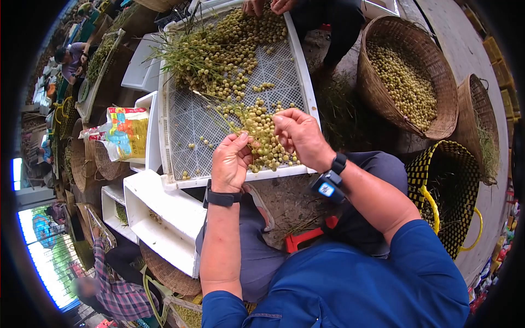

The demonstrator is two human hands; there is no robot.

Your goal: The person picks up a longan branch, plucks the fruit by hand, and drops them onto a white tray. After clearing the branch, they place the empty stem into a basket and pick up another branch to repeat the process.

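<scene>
My left hand [231,164] is closed with thumb and fingertips pinching a bunch of small round yellow-green fruit [262,136] on thin stems, over the near edge of a white perforated tray [180,131]. At the bunch's right side is my right hand [301,136], its fingers curled and thumb pressed in; whatever is between them is hidden. More loose fruit lies on the tray around both hands. A large heap of stemmed fruit [229,54] covers the tray's far part. Both wrists wear dark bands.
Another person's hands [268,6] work at the tray's far edge. A wicker basket [445,90] of fruit stands to the right, above a black-and-yellow woven basket [448,191]. White foam boxes [164,213] and a printed plastic bag [128,131] are at left. Something red [311,235] is below me.
</scene>
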